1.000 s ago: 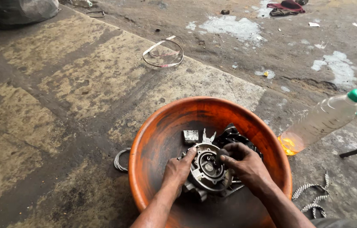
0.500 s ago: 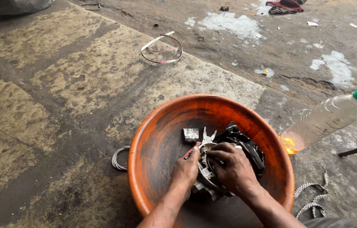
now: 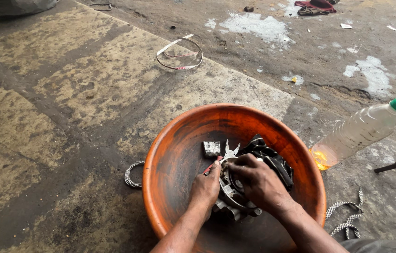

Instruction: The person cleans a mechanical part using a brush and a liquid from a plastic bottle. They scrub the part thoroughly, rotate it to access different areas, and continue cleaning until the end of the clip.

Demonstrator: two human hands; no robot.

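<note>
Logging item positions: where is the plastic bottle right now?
In the head view, the plastic bottle lies tilted on the ground at right, just outside the orange basin.

The single head camera looks steeply down and forward from close above the left hand (image 3: 205,189) and right hand (image 3: 259,182); stained ground stretches beyond them.

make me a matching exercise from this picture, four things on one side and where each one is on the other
Things:
1. metal part
2. plastic bottle
3. wire ring
4. dark rag

Places:
A. on the ground beyond the basin
B. lying right of the basin
C. under both hands, in the basin
D. in the basin, behind the right hand

Pairs: 1-C, 2-B, 3-A, 4-D
</note>
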